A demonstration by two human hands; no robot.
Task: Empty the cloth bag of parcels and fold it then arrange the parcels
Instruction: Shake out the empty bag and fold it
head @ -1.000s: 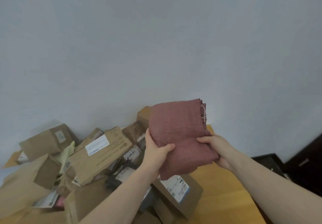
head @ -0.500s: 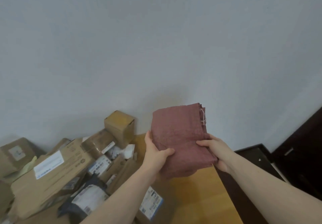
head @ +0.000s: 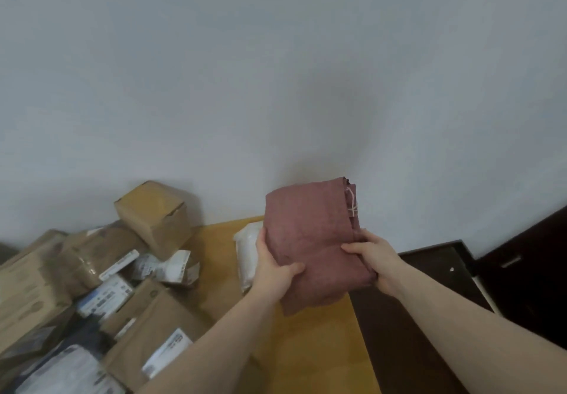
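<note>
Head view: folding looks done; left hand (head: 273, 274) and right hand (head: 376, 258) both grip the folded cloth bag (head: 313, 240) above the table (head: 322, 347), right of the parcels (head: 92, 286). Next, probably, set it down.

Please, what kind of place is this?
Probably a room used for sorting deliveries: a pile of labelled cardboard parcels lies on a wooden table against a bare wall. Nothing shows whether it is a home or a workplace.
</note>
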